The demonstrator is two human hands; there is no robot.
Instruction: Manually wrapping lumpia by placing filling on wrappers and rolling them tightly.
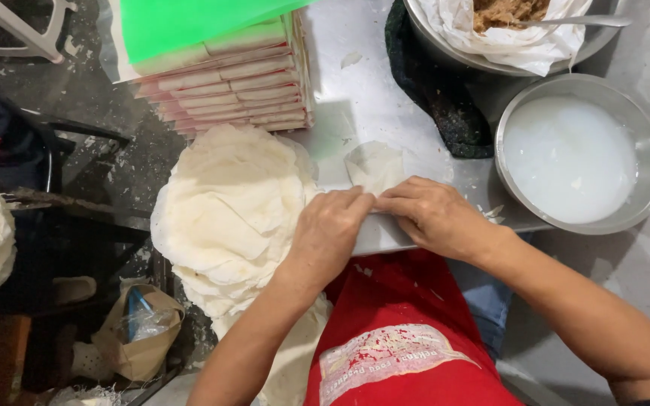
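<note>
Fingers (361, 201) of both hands bend down onto one thin white wrapper sheet (374, 167), pinching and folding its near edge against the steel tabletop (355, 98); neither hand is clenched into a fist, and both grasp only that sheet. Left hand (329, 237) and right hand (434, 218) meet fingertip to fingertip at the centre of the view, with the sheet's free corner sticking out toward 12 o'clock just beyond them. At 9 o'clock from the hands, just beside the left one, sits a tall heap of round pale wrappers (227, 214). At 11 o'clock lies a stack of flat packets (227, 86) with a green sheet (189, 22) on top. At 3 o'clock, near the right hand, stands a metal bowl of white liquid (569, 158). At 1 o'clock a larger lined bowl (505, 37) holds brown filling (509, 11) and a spoon. A red apron (404, 338) shows at 6 o'clock.
</note>
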